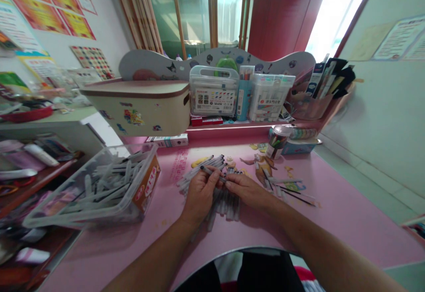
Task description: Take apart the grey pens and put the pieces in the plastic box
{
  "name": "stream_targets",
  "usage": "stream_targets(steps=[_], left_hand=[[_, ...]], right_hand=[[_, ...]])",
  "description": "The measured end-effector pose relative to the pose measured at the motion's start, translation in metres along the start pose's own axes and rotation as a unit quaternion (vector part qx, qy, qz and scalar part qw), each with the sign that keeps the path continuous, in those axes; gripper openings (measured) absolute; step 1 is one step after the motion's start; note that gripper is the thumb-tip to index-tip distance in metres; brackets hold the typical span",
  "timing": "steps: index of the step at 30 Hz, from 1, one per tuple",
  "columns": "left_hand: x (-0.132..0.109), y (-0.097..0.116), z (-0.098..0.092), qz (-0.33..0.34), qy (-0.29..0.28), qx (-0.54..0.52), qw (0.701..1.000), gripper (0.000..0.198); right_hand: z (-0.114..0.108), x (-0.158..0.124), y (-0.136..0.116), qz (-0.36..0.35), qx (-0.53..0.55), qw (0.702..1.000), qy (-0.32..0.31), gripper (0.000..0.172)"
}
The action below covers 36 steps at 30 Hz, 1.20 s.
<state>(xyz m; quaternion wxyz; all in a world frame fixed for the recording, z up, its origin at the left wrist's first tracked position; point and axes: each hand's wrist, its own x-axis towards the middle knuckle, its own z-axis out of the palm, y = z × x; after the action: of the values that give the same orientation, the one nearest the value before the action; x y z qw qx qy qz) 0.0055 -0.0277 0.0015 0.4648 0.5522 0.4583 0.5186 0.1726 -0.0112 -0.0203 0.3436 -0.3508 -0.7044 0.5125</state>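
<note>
My left hand is closed round a slim marker pen, its dark end pointing up and to the left. At the pen's other end, the fingers of my right hand are pinched together, partly hiding it. Beneath and in front of my hands lie bundles of similar pale pens with grey bodies, some showing dark tips. Another group of these pens fans out behind my left hand. To the right of my right hand, several loose thin dark sticks or refills are scattered.
On the left of the pink desk stands a clear plastic bin full of pale tubes. A lidded cream box, marker cases and a pen holder occupy the shelf. A clear jar stands below it.
</note>
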Motion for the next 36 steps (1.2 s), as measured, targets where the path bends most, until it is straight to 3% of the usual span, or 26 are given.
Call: stream_targets(steps=[6, 15, 23, 29, 32, 34, 36], left_hand=[[0.002, -0.001, -0.002, -0.002, -0.009, -0.037, 0.999, 0.021], [0.003, -0.003, -0.002, 0.001, -0.011, -0.07, 0.997, 0.02], [0.0, 0.006, -0.005, 0.063, 0.002, -0.02, 0.998, 0.016], [0.008, 0.004, -0.005, -0.004, 0.012, -0.105, 0.994, 0.017], [0.013, 0.001, -0.005, -0.05, 0.024, -0.185, 0.981, 0.04], [0.014, 0.001, -0.005, -0.08, -0.001, -0.222, 0.972, 0.053], [0.012, 0.001, -0.004, -0.116, -0.064, -0.247, 0.96, 0.054]], right_hand=[[-0.003, -0.001, -0.006, -0.039, -0.071, 0.997, -0.007, 0.035], [-0.005, 0.0, -0.018, -0.052, -0.073, 0.996, -0.022, 0.033], [-0.001, 0.0, -0.017, -0.052, -0.073, 0.996, 0.003, 0.029], [-0.005, -0.001, -0.009, -0.04, -0.005, 0.999, 0.029, 0.024], [-0.008, 0.0, -0.011, -0.015, 0.069, 0.994, 0.083, 0.026], [-0.008, 0.001, -0.014, 0.016, 0.098, 0.988, 0.118, 0.026], [-0.007, 0.002, -0.016, 0.039, 0.117, 0.983, 0.139, 0.029]])
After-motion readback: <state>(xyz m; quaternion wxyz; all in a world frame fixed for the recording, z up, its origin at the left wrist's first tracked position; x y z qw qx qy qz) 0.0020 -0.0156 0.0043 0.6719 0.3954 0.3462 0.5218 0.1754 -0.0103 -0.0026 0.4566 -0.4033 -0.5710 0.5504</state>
